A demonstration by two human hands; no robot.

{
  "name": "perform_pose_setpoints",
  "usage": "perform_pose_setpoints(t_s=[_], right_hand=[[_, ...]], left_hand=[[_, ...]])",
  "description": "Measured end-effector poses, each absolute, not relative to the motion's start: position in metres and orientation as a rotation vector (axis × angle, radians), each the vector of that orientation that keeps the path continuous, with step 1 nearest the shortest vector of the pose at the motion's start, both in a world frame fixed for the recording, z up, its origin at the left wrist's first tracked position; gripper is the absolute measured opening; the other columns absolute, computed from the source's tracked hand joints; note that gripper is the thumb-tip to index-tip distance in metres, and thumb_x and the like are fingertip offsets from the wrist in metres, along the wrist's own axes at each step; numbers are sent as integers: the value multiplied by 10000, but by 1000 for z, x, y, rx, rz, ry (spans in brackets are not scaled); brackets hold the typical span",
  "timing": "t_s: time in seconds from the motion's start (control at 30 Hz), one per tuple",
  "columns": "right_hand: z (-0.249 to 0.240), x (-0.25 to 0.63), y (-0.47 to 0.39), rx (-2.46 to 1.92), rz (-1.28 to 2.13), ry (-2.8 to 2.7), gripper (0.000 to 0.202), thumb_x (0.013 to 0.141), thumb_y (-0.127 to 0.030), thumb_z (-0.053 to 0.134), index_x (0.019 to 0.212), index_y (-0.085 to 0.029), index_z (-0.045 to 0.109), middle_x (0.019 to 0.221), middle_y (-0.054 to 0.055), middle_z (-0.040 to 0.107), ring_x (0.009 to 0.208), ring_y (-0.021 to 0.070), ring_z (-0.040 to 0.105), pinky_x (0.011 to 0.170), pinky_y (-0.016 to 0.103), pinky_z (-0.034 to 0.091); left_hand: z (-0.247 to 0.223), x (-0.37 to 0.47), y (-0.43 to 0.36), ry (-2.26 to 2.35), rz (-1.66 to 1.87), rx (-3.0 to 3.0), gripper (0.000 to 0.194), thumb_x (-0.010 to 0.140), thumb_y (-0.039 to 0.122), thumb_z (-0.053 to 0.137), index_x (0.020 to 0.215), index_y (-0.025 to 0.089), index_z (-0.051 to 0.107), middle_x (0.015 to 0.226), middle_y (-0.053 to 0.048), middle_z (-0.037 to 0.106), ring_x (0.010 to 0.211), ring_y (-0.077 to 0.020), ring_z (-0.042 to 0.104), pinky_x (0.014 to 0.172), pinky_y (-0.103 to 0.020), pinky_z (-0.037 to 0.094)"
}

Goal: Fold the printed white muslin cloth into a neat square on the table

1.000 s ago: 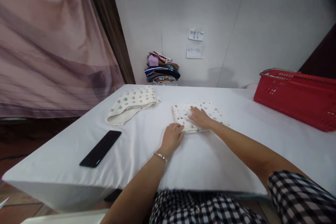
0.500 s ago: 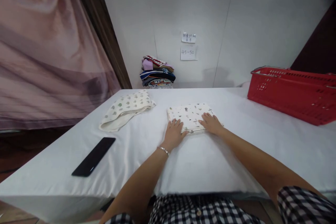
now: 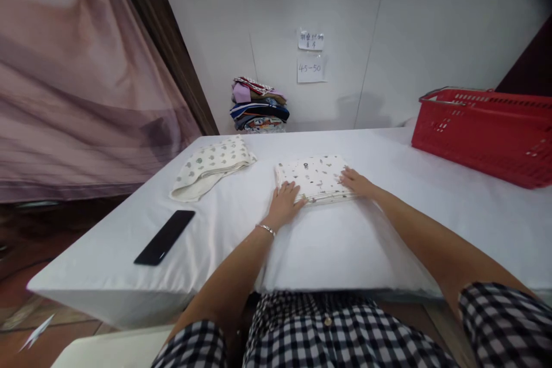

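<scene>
A white cloth with small scattered prints (image 3: pixel 314 175) lies folded into a flat rectangle on the white-covered table (image 3: pixel 336 247). My left hand (image 3: pixel 285 202) rests on its near left corner, fingers spread, with a bracelet at the wrist. At the right edge of the cloth, my right hand (image 3: pixel 359 183) lies flat with its fingertips on top. Neither hand grips the fabric. Farther left lies a second white cloth with a grey-green print (image 3: pixel 215 164), loosely folded, its near left end curling over.
A black phone-like slab (image 3: pixel 166 237) lies at the table's left front. The red basket (image 3: pixel 483 135) stands at the right. Against the wall rises a pile of folded fabrics (image 3: pixel 259 106), left of two paper notes (image 3: pixel 310 68). A pink curtain (image 3: pixel 77 80) hangs at the left.
My right hand has slid a little to the right, toward the cloth's right edge. My left hand stays at the near left corner. The view has tilted slightly downward.
</scene>
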State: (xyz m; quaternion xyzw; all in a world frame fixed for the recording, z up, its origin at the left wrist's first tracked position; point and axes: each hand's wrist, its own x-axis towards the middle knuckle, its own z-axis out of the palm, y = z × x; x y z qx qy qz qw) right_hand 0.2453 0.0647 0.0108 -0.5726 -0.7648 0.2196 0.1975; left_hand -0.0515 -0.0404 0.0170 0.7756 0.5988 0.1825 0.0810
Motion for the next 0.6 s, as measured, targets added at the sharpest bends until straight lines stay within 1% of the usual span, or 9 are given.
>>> perform_pose_setpoints(t_s=[0.07, 0.1, 0.17, 0.23, 0.27, 0.33, 0.43, 0.53, 0.6], right_hand=[[17, 253, 66, -1727, 725, -1902, 569, 907, -553, 390, 1367, -234, 497, 1490, 92, 408, 1360, 284, 375, 1101, 425, 339], [21, 257, 67, -1782, 775, -1791, 583, 907, -555, 395, 1380, -224, 479, 1467, 108, 438, 1318, 276, 436, 1054, 410, 402], [28, 264, 71, -1859, 851, -1650, 577, 897, -522, 454, 1372, -194, 476, 1360, 149, 545, 1176, 261, 572, 902, 364, 518], [34, 270, 75, -1919, 934, -1552, 526, 864, -454, 559, 1303, -167, 531, 1209, 167, 640, 978, 237, 666, 737, 317, 565], [36, 271, 77, -1943, 973, -1520, 483, 841, -420, 605, 1242, -152, 573, 1133, 169, 670, 884, 227, 686, 675, 307, 569], [39, 271, 82, -1987, 1039, -1476, 384, 795, -377, 675, 1077, -118, 647, 984, 168, 702, 732, 218, 687, 594, 312, 563], [42, 268, 88, -2070, 1116, -1451, 311, 742, -382, 736, 869, -106, 670, 796, 150, 695, 616, 216, 659, 535, 328, 551], [42, 267, 93, -2128, 1163, -1476, 321, 696, -407, 778, 797, -128, 655, 691, 123, 673, 574, 220, 643, 499, 328, 537], [42, 267, 95, -2129, 1202, -1499, 336, 677, -416, 791, 787, -132, 648, 667, 115, 667, 557, 225, 639, 488, 333, 534]], left_hand=[[22, -56, -36, 1775, 675, 2115, 517, 943, 483, 404, 1370, 201, 479, 1520, -85, 350, 1435, -241, 233, 1158, -423, 223], [25, -60, -33, 1803, 768, 1991, 511, 945, 471, 403, 1362, 189, 488, 1518, -93, 353, 1428, -234, 255, 1149, -391, 245], [31, -67, -27, 1910, 926, 1722, 505, 928, 449, 448, 1338, 160, 508, 1482, -131, 405, 1380, -248, 354, 1114, -367, 298], [36, -73, -21, 2009, 944, 1490, 533, 883, 427, 535, 1323, 127, 509, 1404, -177, 492, 1292, -277, 469, 1061, -376, 352], [38, -74, -17, 2038, 913, 1410, 556, 857, 415, 576, 1317, 111, 505, 1363, -194, 528, 1250, -287, 509, 1031, -375, 376], [41, -75, -10, 2064, 855, 1303, 584, 802, 394, 646, 1286, 95, 514, 1306, -210, 570, 1204, -296, 544, 977, -360, 406], [43, -72, 1, 2076, 840, 1204, 568, 727, 362, 716, 1197, 84, 557, 1258, -224, 597, 1153, -306, 575, 877, -329, 448], [42, -67, 9, 2059, 812, 1172, 508, 699, 335, 727, 1113, 73, 594, 1177, -224, 638, 1045, -302, 631, 760, -306, 474], [40, -64, 12, 2049, 793, 1165, 462, 687, 329, 727, 1058, 79, 616, 1112, -214, 665, 988, -304, 651, 723, -310, 477]])
